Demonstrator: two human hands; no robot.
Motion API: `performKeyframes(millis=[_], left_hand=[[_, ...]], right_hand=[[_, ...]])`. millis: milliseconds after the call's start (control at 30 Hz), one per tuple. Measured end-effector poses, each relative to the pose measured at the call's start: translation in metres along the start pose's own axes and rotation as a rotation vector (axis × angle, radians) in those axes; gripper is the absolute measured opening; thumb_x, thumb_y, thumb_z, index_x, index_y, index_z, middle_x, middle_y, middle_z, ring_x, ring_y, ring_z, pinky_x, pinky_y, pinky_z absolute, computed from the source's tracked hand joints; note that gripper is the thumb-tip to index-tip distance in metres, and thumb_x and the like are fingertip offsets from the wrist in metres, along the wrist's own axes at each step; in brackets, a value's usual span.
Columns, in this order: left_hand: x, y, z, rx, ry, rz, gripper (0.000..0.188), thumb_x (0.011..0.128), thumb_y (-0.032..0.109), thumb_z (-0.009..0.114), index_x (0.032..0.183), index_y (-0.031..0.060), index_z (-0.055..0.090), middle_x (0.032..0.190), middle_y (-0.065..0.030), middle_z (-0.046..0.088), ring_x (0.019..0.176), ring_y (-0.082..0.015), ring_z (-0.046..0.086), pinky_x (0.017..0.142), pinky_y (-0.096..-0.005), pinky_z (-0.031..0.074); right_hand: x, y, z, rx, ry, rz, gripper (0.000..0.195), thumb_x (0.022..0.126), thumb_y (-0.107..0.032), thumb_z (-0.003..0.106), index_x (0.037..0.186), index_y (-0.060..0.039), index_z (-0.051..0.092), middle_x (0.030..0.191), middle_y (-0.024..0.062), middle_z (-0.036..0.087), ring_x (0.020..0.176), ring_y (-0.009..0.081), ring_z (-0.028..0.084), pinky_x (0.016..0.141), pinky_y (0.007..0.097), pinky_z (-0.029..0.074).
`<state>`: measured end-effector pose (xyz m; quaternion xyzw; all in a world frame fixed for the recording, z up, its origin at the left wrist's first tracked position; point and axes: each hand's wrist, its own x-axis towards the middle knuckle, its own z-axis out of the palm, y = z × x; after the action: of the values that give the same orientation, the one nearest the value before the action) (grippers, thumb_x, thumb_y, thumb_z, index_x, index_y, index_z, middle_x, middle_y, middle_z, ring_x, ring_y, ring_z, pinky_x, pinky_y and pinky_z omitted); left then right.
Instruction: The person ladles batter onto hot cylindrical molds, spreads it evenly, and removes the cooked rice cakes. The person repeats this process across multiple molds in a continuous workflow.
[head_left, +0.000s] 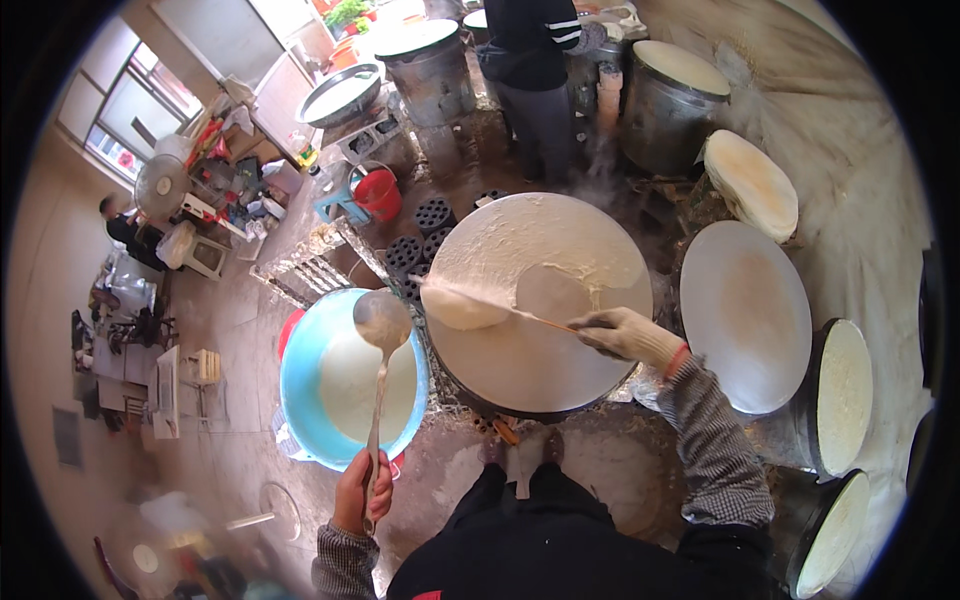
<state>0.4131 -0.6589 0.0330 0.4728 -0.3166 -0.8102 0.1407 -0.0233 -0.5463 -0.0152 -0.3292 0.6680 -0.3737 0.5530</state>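
Note:
My bare left hand grips the handle of a metal ladle, whose bowl is over the far part of a light blue basin holding pale batter. In my right hand, which wears a work glove, is the thin handle of a long spreader. The spreader's blade lies across a large round griddle. Pale batter coats the griddle's far side, and a thicker heap sits at its left by the blade. A bare round patch shows near the middle.
Coal briquettes, a slatted rack and a red bucket stand beyond the basin. To the right are another round griddle and several drum stoves topped with pale sheets. A co-worker stands beyond the griddle.

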Motion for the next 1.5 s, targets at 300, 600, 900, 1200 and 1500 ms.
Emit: performKeyframes(millis=[300, 600, 900, 1200, 1500], left_hand=[[-0.012, -0.015, -0.009, -0.082, 0.005, 0.020, 0.034, 0.100, 0.038, 0.030, 0.098, 0.0083, 0.046, 0.059, -0.0006, 0.039, 0.035, -0.0086, 0.031, 0.028, -0.0210, 0.027], [-0.011, -0.022, -0.041, -0.051, -0.015, -0.066, 0.034, 0.101, 0.036, 0.029, 0.099, 0.0071, 0.047, 0.059, -0.0008, 0.039, 0.034, -0.0081, 0.030, 0.028, -0.0194, 0.027], [-0.023, -0.012, -0.083, 0.059, -0.154, -0.059, 0.034, 0.100, 0.036, 0.031, 0.099, 0.0063, 0.047, 0.059, -0.0011, 0.040, 0.034, -0.0084, 0.030, 0.028, -0.0203, 0.027], [-0.053, -0.013, -0.159, 0.131, -0.146, -0.087, 0.033, 0.099, 0.036, 0.031, 0.098, 0.0071, 0.047, 0.060, -0.0016, 0.042, 0.037, -0.0091, 0.035, 0.030, -0.0213, 0.029], [-0.059, -0.012, -0.170, 0.150, -0.185, -0.046, 0.032, 0.099, 0.036, 0.033, 0.097, 0.0075, 0.047, 0.061, -0.0022, 0.043, 0.037, -0.0095, 0.037, 0.031, -0.0220, 0.031]], right_hand=[[0.042, 0.015, -0.009, -0.135, 0.111, -0.123, 0.032, 0.090, -0.024, 0.060, 0.117, -0.0077, 0.063, 0.074, -0.0024, 0.058, 0.058, 0.0050, 0.046, 0.049, 0.0202, 0.038], [-0.114, 0.031, 0.014, -0.106, 0.213, 0.034, 0.040, 0.084, -0.021, 0.069, 0.116, 0.0003, 0.060, 0.104, 0.0108, 0.067, 0.093, 0.0138, 0.062, 0.081, 0.0271, 0.049], [-0.027, -0.006, 0.245, 0.945, 0.195, -0.170, 0.021, 0.091, -0.021, 0.057, 0.103, -0.0053, 0.054, 0.078, 0.0031, 0.057, 0.057, 0.0073, 0.052, 0.047, 0.0192, 0.041], [-0.048, 0.054, 0.350, 1.017, 0.654, -0.081, 0.019, 0.094, -0.020, 0.053, 0.107, -0.0056, 0.049, 0.070, -0.0005, 0.049, 0.047, 0.0067, 0.045, 0.038, 0.0197, 0.036], [0.063, 0.033, 0.371, 0.655, 0.791, -0.266, 0.022, 0.095, -0.026, 0.052, 0.108, -0.0080, 0.051, 0.068, -0.0032, 0.049, 0.049, 0.0036, 0.046, 0.038, 0.0179, 0.035]])
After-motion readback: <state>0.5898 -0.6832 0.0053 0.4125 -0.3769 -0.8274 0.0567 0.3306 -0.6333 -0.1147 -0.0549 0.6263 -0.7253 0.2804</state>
